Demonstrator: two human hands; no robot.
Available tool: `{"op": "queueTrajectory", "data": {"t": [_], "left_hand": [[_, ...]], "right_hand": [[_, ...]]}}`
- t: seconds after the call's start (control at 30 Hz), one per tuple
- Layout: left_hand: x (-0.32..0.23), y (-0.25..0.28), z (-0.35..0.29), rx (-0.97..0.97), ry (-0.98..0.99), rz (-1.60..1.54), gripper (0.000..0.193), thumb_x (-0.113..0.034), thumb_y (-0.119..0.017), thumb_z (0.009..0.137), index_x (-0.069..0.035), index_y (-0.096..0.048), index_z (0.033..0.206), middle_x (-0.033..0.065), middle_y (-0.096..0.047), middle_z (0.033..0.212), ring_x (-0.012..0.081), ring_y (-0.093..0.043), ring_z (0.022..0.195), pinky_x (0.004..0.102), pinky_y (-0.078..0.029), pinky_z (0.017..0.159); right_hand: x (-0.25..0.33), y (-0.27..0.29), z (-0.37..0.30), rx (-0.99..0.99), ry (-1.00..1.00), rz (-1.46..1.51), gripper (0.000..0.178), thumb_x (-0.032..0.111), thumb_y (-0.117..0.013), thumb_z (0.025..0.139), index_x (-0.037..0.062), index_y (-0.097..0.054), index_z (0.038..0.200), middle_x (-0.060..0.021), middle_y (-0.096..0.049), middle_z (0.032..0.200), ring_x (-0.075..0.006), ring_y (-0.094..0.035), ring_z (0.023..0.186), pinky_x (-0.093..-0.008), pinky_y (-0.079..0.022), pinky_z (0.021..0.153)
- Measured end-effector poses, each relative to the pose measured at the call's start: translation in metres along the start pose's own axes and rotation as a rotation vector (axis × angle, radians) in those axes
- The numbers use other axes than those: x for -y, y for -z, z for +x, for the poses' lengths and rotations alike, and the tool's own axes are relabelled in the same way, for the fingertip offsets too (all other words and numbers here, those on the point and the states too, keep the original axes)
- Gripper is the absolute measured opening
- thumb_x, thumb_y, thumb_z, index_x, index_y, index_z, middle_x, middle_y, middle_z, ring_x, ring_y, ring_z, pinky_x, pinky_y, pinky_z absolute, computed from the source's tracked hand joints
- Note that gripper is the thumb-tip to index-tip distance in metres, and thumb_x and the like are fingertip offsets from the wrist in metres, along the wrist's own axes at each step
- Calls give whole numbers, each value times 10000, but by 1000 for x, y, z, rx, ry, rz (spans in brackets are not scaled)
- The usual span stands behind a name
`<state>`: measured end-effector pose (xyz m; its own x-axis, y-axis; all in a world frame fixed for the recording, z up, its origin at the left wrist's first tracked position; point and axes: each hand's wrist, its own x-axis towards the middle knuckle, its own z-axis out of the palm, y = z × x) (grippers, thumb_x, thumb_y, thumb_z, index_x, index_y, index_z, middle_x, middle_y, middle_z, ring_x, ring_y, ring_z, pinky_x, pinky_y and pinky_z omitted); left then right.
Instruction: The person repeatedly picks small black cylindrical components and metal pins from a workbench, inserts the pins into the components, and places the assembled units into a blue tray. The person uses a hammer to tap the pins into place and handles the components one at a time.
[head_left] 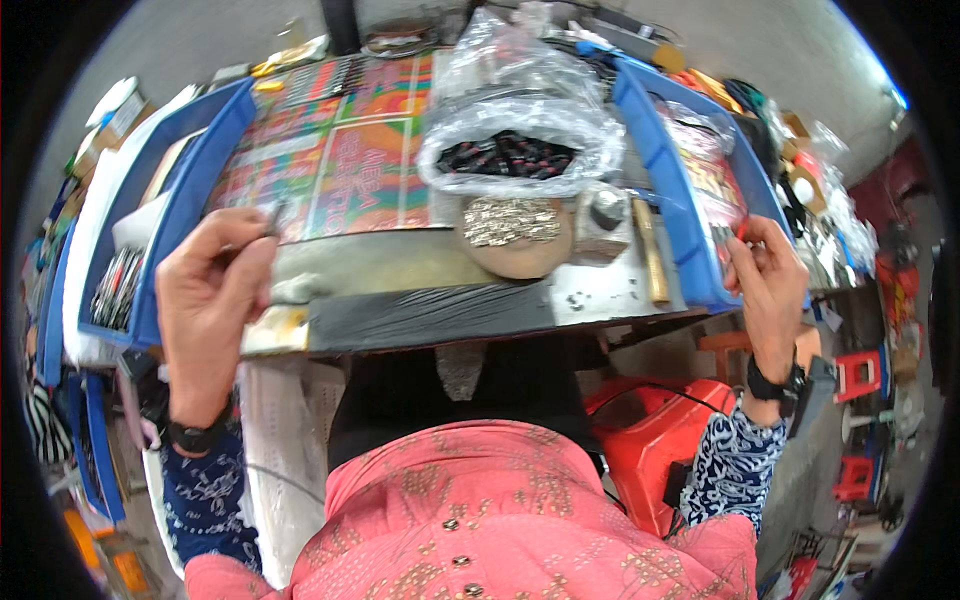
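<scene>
My left hand [212, 290] is closed in a pinch over the table's left side, beside a blue bin. Between its fingertips is a small dark metal piece [276, 214], too blurred to name. At the right, my right hand [768, 285] is closed at the near end of another blue bin [690, 245]. Something small with a red bit shows at its fingertips, but I cannot make out what it is. Between the hands, a round tan disc [515, 262] carries a pile of small silvery metal parts [512, 220]. Behind it sits a clear plastic bag [436, 172] of black-and-red pieces [505, 156].
The left blue bin [222, 125] holds thin dark parts [118, 285]. A metal block with a dark round top [603, 225] and a wooden-handled tool [648, 250] stand right of the disc. A patterned sheet [345, 170] covers the table's back left. Red stools [858, 376] are at far right.
</scene>
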<state>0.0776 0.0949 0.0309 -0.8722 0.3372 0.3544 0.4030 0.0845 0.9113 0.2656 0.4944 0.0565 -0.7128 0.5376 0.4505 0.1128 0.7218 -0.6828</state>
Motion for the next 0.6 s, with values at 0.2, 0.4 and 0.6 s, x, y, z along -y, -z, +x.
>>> {"op": "queueTrajectory", "data": {"t": [0.2,0.4,0.6], "left_hand": [[-8,-28,-20,63,57,-93,54,-20,-684,884,14,-658,918,-20,-618,738,28,-540,626,189,-415,539],[-6,-43,-33,130,-10,-158,75,-19,-713,865,17,-691,926,-15,-635,785,37,-567,729,201,-456,661],[-3,-60,-48,198,206,-393,90,-49,-705,890,21,-699,947,-10,-653,778,35,-552,671,186,-433,590]], "right_hand": [[46,-45,-35,274,-108,402,123,-54,-671,854,4,-589,927,9,-586,777,-34,-525,574,-182,-404,494],[67,-92,-60,552,-111,529,153,-8,-721,843,6,-576,891,2,-591,759,-38,-578,619,-188,-470,544],[85,-123,-78,702,-109,662,272,-38,-679,869,1,-573,1116,7,-588,770,-47,-593,632,-198,-486,558]]}}
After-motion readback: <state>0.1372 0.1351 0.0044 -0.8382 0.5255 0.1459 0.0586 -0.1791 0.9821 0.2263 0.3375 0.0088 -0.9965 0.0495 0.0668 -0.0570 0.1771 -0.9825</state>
